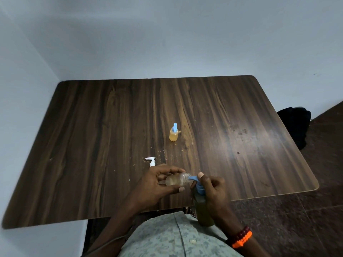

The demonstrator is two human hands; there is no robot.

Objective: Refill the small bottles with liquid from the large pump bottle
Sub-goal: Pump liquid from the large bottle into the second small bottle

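The person's left hand (157, 184) holds a small clear bottle (175, 179) on its side, just above the near edge of the desk (222, 117). The fingers curl over the top of it and the thumb sits under it, so the grip is closed around the bottle. Its open mouth points to the right.

The right hand (213, 190) holds the large pump bottle (203, 210) upright, below the desk edge and close to the person's body. The fingers wrap its neck and one finger rests on top of the blue pump (197, 182). The pump's spout touches the small bottle's mouth (the liquid inside the big one looks dark green). An orange and dark red band (241, 238) goes around the right wrist.

Another small bottle (174, 133), full of yellow liquid and with a blue top, stands far out near the middle of the desk. A white pump top (151, 161) lies just beyond the left hand. The rest of the desk shows bare wood on both sides, with little crumbs near the middle.
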